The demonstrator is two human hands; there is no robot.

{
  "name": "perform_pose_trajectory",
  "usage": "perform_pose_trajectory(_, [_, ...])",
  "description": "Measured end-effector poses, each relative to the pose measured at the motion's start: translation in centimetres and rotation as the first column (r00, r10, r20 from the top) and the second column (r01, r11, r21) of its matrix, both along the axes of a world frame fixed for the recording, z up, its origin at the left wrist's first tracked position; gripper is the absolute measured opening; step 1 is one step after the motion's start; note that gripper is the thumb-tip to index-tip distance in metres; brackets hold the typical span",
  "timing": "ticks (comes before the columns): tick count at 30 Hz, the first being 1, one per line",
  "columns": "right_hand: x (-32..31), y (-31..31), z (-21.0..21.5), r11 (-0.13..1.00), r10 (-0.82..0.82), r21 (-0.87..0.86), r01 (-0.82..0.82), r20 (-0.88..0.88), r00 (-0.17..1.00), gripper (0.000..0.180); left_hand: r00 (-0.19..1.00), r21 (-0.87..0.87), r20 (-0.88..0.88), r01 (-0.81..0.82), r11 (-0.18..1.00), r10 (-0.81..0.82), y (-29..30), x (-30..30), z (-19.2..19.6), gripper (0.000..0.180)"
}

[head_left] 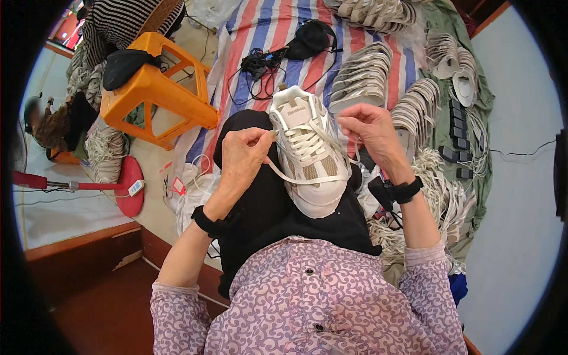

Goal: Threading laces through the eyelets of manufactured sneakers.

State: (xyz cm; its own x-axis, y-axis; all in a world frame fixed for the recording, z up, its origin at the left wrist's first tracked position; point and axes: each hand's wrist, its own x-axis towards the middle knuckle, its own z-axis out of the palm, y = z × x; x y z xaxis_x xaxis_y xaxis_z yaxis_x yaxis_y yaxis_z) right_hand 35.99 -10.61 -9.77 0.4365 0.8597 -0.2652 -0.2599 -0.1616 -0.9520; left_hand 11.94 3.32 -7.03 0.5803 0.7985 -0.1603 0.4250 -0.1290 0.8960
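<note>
A white and beige sneaker [313, 171] rests on my black-trousered lap, toe toward me and tongue pointing away. Cream laces [306, 144] criss-cross its upper. My left hand [244, 155], closed in a pinch beside the shoe's left side, holds a shoelace that loops down across the toe. Over on the right, my right hand [371, 137] is raised just off the shoe with thumb and forefinger pinched together. A strand of lace hangs by its fingers, though the fingertips' hold on it is partly hidden.
An orange plastic stool [155, 89] with a black item on it stands at left. Beyond my knees, a striped sheet [260, 29] carries a black cap [310, 40] and cables. Stacked shoe parts [362, 74] and heaped laces [435, 201] lie right. Another person [62, 124] sits far left.
</note>
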Motion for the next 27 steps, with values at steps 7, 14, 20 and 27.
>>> perform_pose_trajectory(7, [-0.7, 2.0, 0.7, 0.997, 0.082, 0.021, -0.080, -0.101, 0.991, 0.012, 1.000, -0.060, -0.010, 0.013, 0.998, -0.014, 0.2, 0.3, 0.1, 0.025])
perform_pose_trajectory(14, [0.0, 3.2, 0.2, 0.996, 0.094, -0.012, -0.094, 0.014, 0.995, 0.012, 1.000, -0.068, -0.006, -0.001, 0.998, 0.001, 0.2, 0.8, 0.2, 0.025])
perform_pose_trajectory(20, [0.1, 4.9, 2.2, 0.968, 0.243, -0.114, -0.222, 0.224, 0.944, 0.011, 0.999, -0.092, -0.050, 0.017, 0.996, -0.022, 0.2, 0.7, 0.7, 0.025])
perform_pose_trajectory(27, [-1.4, 5.5, 2.9, 0.971, 0.106, 0.045, -0.237, 0.803, 0.586, 0.014, 0.999, -0.105, -0.045, 0.023, 0.994, -0.028, 0.4, 0.6, 0.2, 0.025])
